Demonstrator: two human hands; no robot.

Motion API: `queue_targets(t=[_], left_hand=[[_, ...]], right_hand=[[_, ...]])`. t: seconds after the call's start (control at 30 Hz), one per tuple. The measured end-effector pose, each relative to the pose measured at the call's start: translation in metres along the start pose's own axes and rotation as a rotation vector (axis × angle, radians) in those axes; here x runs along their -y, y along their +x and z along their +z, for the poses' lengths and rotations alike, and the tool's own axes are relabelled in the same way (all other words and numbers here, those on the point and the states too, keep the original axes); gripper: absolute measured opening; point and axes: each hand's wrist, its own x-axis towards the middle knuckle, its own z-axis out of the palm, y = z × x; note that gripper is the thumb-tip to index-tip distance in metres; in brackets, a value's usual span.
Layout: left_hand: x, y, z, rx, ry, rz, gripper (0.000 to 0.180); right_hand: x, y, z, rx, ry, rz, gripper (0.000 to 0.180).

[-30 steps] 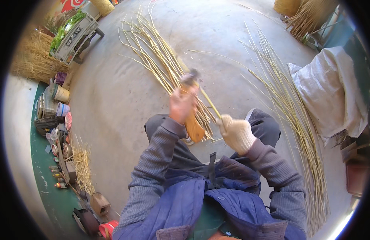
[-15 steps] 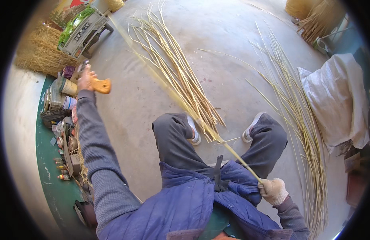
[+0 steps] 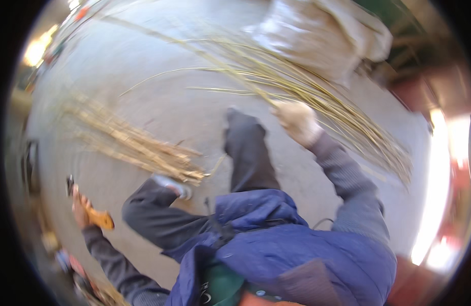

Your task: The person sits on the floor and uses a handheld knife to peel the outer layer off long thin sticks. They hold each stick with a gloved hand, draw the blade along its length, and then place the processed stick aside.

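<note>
My right hand (image 3: pixel 298 122), in a pale knitted glove, is closed round the end of a long thin stalk (image 3: pixel 230 73). The stalk slants away to the far left, blurred, above the floor and partly over a pile of similar greenish stalks (image 3: pixel 342 109). Low on the left, my bare left hand (image 3: pixel 80 206) grips a wooden-handled tool (image 3: pixel 100 218). Its orange-brown handle sticks out on one side of the fist and a short dark metal part on the other; its exact kind is unclear. A second pile of yellowish stalks (image 3: pixel 138 145) lies on the floor between the hands.
A large white woven sack (image 3: pixel 322 38) stands beyond the greenish pile. Reddish furniture or boxes (image 3: pixel 424 86) stand at the right, by a bright opening. Blurred clutter (image 3: pixel 67 262) lines the lower left. My bent knees (image 3: pixel 248 148) rise in the middle.
The view has swung to the right. My right hand has moved out and forward with the stalk, from beside my lap to near the greenish pile. The left hand still holds the tool.
</note>
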Motion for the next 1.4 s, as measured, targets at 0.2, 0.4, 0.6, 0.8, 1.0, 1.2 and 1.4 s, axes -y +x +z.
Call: queue_targets(t=[0.2, 0.4, 0.6, 0.8, 1.0, 1.2, 1.4], left_hand=[[0.033, -0.042, 0.132, 0.212, 0.11, -0.068, 0.03], [0.059, -0.017, 0.177, 0.376, 0.163, -0.117, 0.025], [0.054, -0.045, 0.205, 0.407, 0.162, -0.152, 0.028], [0.038, -0.085, 0.247, 0.525, 0.151, -0.091, 0.019], [0.02, -0.113, 0.253, 0.604, 0.191, -0.067, 0.027], [0.03, -0.11, 0.249, 0.762, 0.207, -0.013, 0.041], [0.05, -0.082, 0.221, 0.746, 0.347, -0.054, 0.038]], right_hand=[[-0.018, 0.025, 0.036, -0.017, 0.069, 0.09, 0.011], [-0.017, 0.06, 0.043, 0.019, 0.012, 0.018, 0.009], [-0.026, 0.092, 0.074, 0.074, -0.052, -0.065, 0.007], [-0.124, 0.122, 0.109, 0.065, -0.426, 0.384, 0.01], [0.022, 0.223, 0.041, 0.339, 0.38, 0.283, 0.051], [0.202, 0.233, 0.045, 0.801, 1.388, 0.046, 0.057], [0.249, 0.244, 0.08, 1.087, 1.533, 0.129, 0.041]])
